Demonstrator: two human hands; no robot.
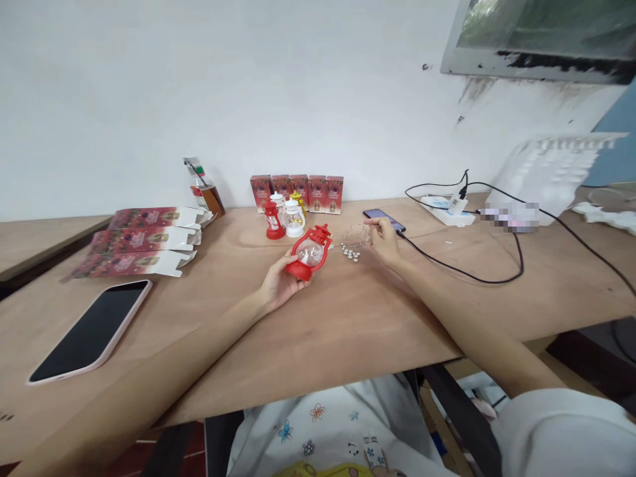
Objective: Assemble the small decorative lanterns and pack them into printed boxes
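My left hand (281,286) is wrapped round the base of a small red toy lantern (310,253) with a clear globe, tilted to the right above the table. To its right, my right hand (385,241) has thumb and index finger pinched together at a little heap of thin wire pieces (354,237); whether a wire is between the fingertips is too small to tell. Several small white discs (350,252) lie just in front of the wires. Behind the held lantern stand another red lantern (273,222), a white lantern (294,220) and a partly hidden gold one (299,200).
Several red printed boxes (318,194) stand against the wall. Flattened boxes (144,240) and a pink-edged phone (94,331) lie left, near a bottle (211,197). A second phone (386,219) with a black cable (462,279) lies beyond my right hand; a white charger (456,204) sits farther right.
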